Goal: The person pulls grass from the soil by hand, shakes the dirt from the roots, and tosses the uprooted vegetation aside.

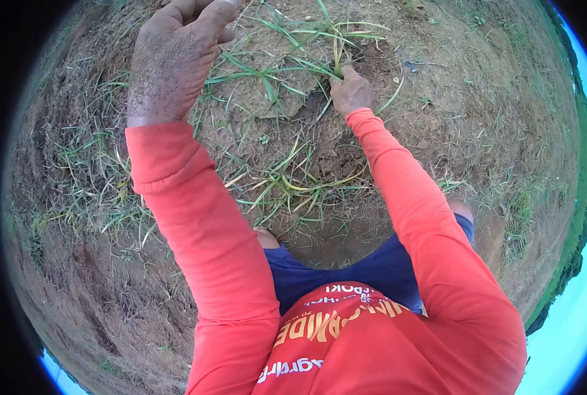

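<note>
My left hand (175, 62), dusted with soil, is raised at the upper left. Its fingers are bent near the top edge and partly cut off, so whether they hold anything is hidden. At the upper middle, my right hand (351, 91) is closed around the base of a grass tuft (338, 46) with green and yellowish blades. Dark, loosened soil (316, 102) lies beside that hand. Between the two hands, more green blades (264, 72) spread over the ground.
Another grass clump (300, 187) grows nearer my legs, in front of my blue shorts (352, 273). Cut or flattened grass (96, 178) covers the ground at left. Small weeds (520, 207) stand on the brown soil at right.
</note>
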`<move>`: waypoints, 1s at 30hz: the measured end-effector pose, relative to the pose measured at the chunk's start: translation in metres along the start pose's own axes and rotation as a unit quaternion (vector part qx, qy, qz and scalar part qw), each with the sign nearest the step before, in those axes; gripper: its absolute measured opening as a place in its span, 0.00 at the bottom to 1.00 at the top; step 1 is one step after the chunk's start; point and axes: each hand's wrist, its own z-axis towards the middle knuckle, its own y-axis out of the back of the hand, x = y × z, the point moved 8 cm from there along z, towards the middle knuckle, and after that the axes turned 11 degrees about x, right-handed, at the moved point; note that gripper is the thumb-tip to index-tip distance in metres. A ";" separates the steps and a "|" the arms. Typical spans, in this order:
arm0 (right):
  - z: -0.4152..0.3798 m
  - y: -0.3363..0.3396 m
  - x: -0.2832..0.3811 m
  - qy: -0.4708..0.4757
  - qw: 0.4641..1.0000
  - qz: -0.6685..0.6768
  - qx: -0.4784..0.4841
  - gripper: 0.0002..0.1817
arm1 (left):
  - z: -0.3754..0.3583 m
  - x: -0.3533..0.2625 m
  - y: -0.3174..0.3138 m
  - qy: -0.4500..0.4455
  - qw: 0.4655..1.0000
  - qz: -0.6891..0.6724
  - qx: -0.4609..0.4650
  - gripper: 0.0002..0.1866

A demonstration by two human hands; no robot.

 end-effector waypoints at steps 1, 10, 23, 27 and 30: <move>0.003 -0.005 -0.004 -0.042 0.999 -0.017 -0.028 0.17 | 0.003 0.007 0.006 0.004 1.000 0.004 0.008 0.22; 0.005 -0.009 -0.003 -0.148 0.980 -0.099 -0.083 0.17 | -0.001 0.070 0.040 0.017 0.996 -0.022 0.086 0.25; 0.010 0.003 -0.005 -0.163 0.981 -0.104 -0.016 0.16 | -0.023 0.110 0.105 0.022 0.993 0.111 0.026 0.27; 0.015 0.010 -0.019 -0.083 0.982 -0.159 -0.065 0.14 | -0.036 0.109 0.113 0.038 0.989 0.146 0.007 0.27; 0.004 0.036 -0.010 -0.086 0.990 -0.108 -0.019 0.16 | -0.037 0.103 0.101 0.051 0.984 0.160 0.055 0.30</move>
